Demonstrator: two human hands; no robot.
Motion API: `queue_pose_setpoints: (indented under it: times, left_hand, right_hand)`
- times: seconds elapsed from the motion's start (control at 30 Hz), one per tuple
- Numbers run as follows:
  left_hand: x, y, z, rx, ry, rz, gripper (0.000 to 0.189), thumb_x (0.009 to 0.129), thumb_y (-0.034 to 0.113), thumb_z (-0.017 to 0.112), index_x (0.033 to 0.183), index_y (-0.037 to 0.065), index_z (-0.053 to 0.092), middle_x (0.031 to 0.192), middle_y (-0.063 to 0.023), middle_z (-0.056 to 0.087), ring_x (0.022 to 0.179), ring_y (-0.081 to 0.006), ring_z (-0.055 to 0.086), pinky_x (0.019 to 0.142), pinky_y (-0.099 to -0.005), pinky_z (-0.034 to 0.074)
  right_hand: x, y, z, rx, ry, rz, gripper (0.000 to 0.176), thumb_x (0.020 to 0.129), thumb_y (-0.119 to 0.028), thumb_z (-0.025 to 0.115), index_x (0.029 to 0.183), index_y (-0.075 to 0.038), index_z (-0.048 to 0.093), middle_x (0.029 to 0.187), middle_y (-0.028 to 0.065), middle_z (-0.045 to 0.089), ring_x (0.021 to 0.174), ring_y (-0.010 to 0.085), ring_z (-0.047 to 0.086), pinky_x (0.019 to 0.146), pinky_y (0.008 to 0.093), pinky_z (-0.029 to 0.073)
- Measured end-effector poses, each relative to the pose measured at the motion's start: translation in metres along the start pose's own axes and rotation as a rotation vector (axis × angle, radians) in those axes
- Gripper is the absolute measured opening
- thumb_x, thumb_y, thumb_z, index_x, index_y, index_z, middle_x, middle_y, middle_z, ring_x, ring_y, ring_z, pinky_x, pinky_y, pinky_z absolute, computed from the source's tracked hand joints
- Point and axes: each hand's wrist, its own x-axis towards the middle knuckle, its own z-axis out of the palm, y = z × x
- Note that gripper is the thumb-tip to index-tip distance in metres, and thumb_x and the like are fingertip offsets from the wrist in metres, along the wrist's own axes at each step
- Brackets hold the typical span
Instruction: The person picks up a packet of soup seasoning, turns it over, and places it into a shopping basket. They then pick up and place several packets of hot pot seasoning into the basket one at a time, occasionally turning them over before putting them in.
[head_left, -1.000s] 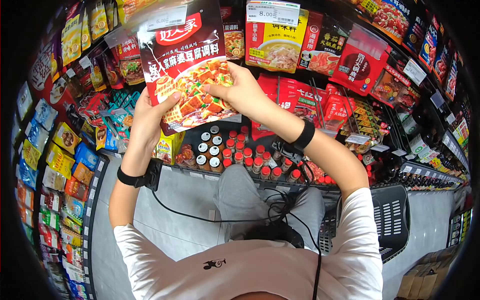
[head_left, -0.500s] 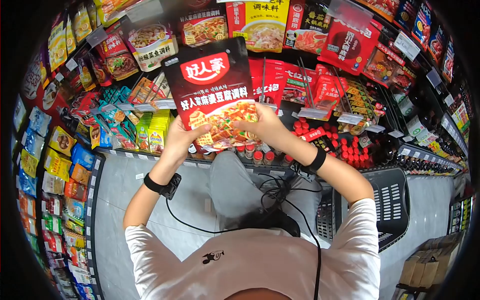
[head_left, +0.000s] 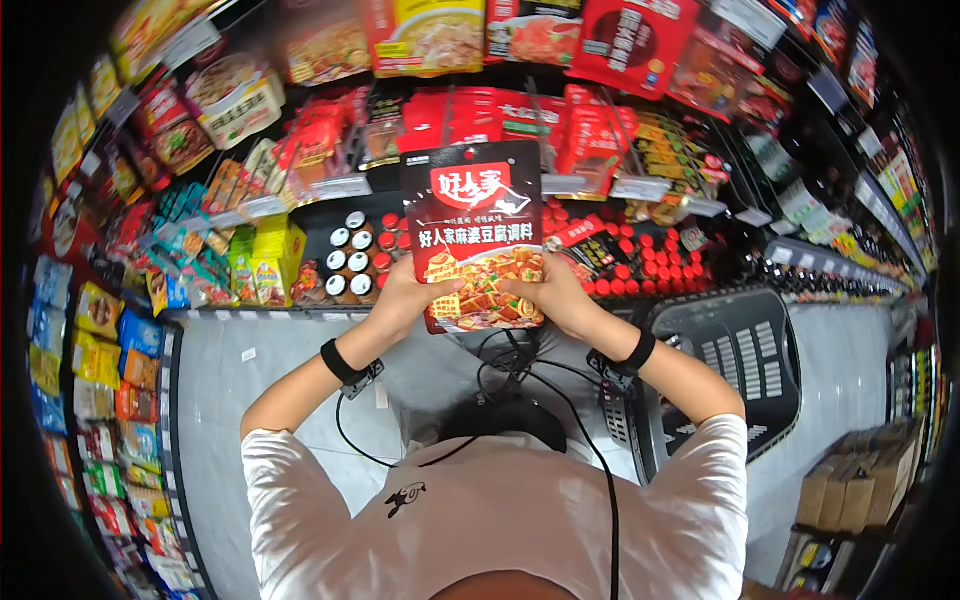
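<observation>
Upright in front of me is a black and red seasoning packet with a picture of cooked tofu on its lower half. My left hand grips its lower left edge, thumb across the front. On the lower right edge my right hand holds it the same way, thumb on the printed picture. The other fingers of both hands are hidden behind the packet. Behind it are shelves with red seasoning packets and red-capped bottles.
A dark shopping basket stands on the floor at right, beside my right forearm. Black cables hang by my lap. Shelves of snack bags run along the left. Cardboard boxes sit at lower right. White-capped jars stand on the shelf.
Both hands have brought the packet lower and closer to my body, and it now stands straighter. My view has shifted, so more of the lower shelf's jars shows.
</observation>
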Motion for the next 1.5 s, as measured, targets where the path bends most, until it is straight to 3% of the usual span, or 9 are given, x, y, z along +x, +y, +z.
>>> queue_pose_setpoints:
  times: [0.47, 0.6, 0.7, 0.77, 0.97, 1.13, 1.2, 1.3, 1.5]
  left_hand:
    - [0.063, 0.07, 0.274, 0.016, -0.63, 0.4, 0.056, 0.076, 0.01, 0.072, 0.117, -0.002, 0.036, 0.109, -0.0115, 0.056, 0.091, -0.0156, 0.06, 0.08, -0.0284, 0.049]
    - [0.077, 0.045, 0.398, 0.508, -0.556, 1.017, 0.077, 0.07, 0.025, 0.073, 0.124, -0.007, 0.028, 0.119, -0.0277, 0.042, 0.111, -0.0405, 0.045, 0.094, -0.0414, 0.038]
    - [0.058, -0.002, 0.48, 0.538, -0.476, 1.034, 0.081, 0.07, 0.03, 0.072, 0.129, -0.006, 0.03, 0.123, -0.0289, 0.04, 0.116, -0.0398, 0.039, 0.099, -0.0405, 0.033]
    - [0.049, -0.046, 0.525, 0.544, -0.61, 0.914, 0.042, 0.072, 0.024, 0.069, 0.104, -0.001, 0.058, 0.098, -0.0201, 0.059, 0.098, -0.0323, 0.056, 0.089, -0.0378, 0.043]
    - [0.005, -0.157, 0.562, -0.078, -0.773, -0.7, 0.021, 0.08, 0.004, 0.043, 0.095, 0.0, 0.058, 0.087, -0.0144, 0.061, 0.076, -0.0234, 0.061, 0.063, -0.0374, 0.049]
    - [0.002, -0.205, 0.494, 0.031, -0.976, -0.571, 0.022, 0.082, 0.019, 0.049, 0.095, 0.004, 0.055, 0.095, -0.0136, 0.057, 0.087, -0.0274, 0.053, 0.081, -0.0444, 0.043]
    - [0.022, -0.236, 0.504, 0.349, -0.895, -0.649, 0.028, 0.081, 0.025, 0.054, 0.1, 0.005, 0.053, 0.105, -0.0145, 0.053, 0.097, -0.0333, 0.047, 0.087, -0.0523, 0.038]
    - [0.031, -0.207, 0.504, 0.415, -0.65, -0.882, 0.036, 0.078, 0.028, 0.059, 0.104, 0.004, 0.05, 0.109, -0.0166, 0.05, 0.102, -0.0373, 0.044, 0.092, -0.0554, 0.035]
    - [0.033, -0.234, 0.493, 0.384, -0.784, -0.963, 0.058, 0.078, 0.026, 0.06, 0.122, -0.004, 0.037, 0.126, -0.0239, 0.039, 0.118, -0.04, 0.039, 0.095, -0.0557, 0.033]
  right_hand:
    - [-0.217, -0.142, -0.115, -0.487, 0.812, -0.331, 0.03, 0.079, -0.008, 0.067, 0.103, 0.004, 0.055, 0.091, 0.0065, 0.065, 0.079, 0.0083, 0.06, 0.071, 0.0234, 0.05]
    - [-0.291, -0.147, -0.156, -0.407, 1.084, -0.302, 0.03, 0.079, -0.007, 0.066, 0.103, 0.006, 0.055, 0.088, 0.0076, 0.065, 0.074, 0.0096, 0.061, 0.066, 0.0234, 0.049]
    - [-0.339, -0.134, -0.19, -0.457, 1.219, -0.232, 0.028, 0.077, -0.004, 0.066, 0.1, 0.006, 0.056, 0.088, 0.0089, 0.065, 0.073, 0.0118, 0.062, 0.064, 0.0254, 0.05]
    - [-0.361, -0.116, -0.208, -0.591, 1.321, -0.084, 0.027, 0.073, -0.004, 0.067, 0.097, 0.005, 0.058, 0.085, 0.0105, 0.066, 0.072, 0.0142, 0.063, 0.065, 0.0275, 0.05]
    - [-0.359, 0.012, -0.277, -1.007, 1.298, 0.592, 0.029, 0.067, -0.021, 0.062, 0.084, 0.003, 0.066, 0.087, 0.0268, 0.062, 0.088, 0.0377, 0.061, 0.078, 0.0424, 0.049]
    - [-0.337, 0.143, -0.287, -0.846, 1.389, 0.671, 0.029, 0.076, -0.019, 0.054, 0.087, 0.006, 0.065, 0.095, 0.0286, 0.06, 0.093, 0.0405, 0.059, 0.083, 0.0438, 0.047]
    - [-0.335, 0.181, -0.283, -1.093, 1.17, 0.784, 0.03, 0.078, -0.02, 0.051, 0.088, 0.003, 0.066, 0.097, 0.0257, 0.061, 0.093, 0.0359, 0.061, 0.079, 0.0417, 0.049]
    - [-0.328, 0.268, -0.306, -0.731, 1.259, 0.972, 0.034, 0.081, -0.025, 0.049, 0.099, 0.0, 0.065, 0.107, 0.0237, 0.059, 0.102, 0.0343, 0.057, 0.086, 0.0391, 0.047]
    - [-0.321, 0.262, -0.275, -0.556, 0.925, 1.244, 0.035, 0.085, -0.026, 0.046, 0.108, -0.005, 0.061, 0.116, 0.0188, 0.056, 0.111, 0.0284, 0.052, 0.091, 0.0367, 0.042]
